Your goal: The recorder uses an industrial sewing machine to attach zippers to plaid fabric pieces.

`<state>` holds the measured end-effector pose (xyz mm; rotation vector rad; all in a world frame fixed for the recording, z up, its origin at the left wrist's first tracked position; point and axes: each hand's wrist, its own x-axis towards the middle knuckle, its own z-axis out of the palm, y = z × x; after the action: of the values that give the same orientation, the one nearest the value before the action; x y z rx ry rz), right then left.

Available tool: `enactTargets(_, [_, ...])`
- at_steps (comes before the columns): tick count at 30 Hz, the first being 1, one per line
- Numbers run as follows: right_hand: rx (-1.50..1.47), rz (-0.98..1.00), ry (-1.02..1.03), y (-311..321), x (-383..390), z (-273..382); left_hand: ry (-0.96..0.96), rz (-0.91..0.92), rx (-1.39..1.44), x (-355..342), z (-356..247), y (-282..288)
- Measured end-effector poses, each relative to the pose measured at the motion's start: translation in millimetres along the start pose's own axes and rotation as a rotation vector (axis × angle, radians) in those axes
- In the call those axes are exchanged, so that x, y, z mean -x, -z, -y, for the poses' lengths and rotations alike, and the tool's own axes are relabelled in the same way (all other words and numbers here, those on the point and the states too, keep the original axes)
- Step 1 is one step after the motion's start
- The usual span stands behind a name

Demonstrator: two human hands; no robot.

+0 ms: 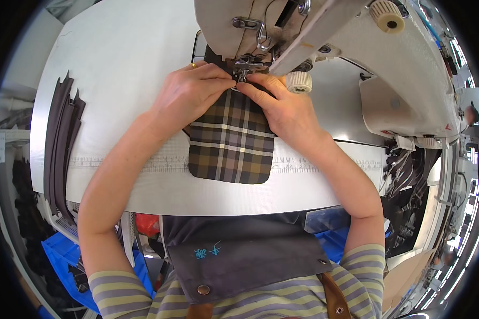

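Note:
A plaid fabric piece [231,146] in brown, black and white, with rounded near corners, lies flat under the sewing machine's presser foot [243,73]. My left hand [192,89] pinches its far edge just left of the foot, fingertips pressed together. From the right, my right hand [288,106] grips the same edge, with thumb and forefinger close beside the foot. Some dark fabric shows behind the foot, partly covered by my left fingers. The needle's tip and the stitching line are too small to make out.
The white sewing machine [330,32] arches over the far right of the white table [117,186], which has a printed ruler strip. Dark fabric strips [61,143] lie at the table's left. Below the left edge stands a blue bin [58,247]; dark fabric scraps [410,175] hang at the right.

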<state>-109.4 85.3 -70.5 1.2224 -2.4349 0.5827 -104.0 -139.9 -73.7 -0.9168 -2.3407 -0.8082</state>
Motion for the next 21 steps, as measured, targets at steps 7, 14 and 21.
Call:
enactTargets(7, [0.105,0.058,-0.01,2.0,-0.5,4.2,0.008,0.047,0.037,-0.9,0.4,5.2])
enactTargets(14, [0.119,0.059,-0.009,1.9,-0.4,5.5,0.019,0.034,0.062,-0.7,2.4,4.9])
enactTargets(21, [0.146,0.053,0.011,2.5,-1.6,6.2,0.034,0.032,0.06,-1.0,1.8,3.2])
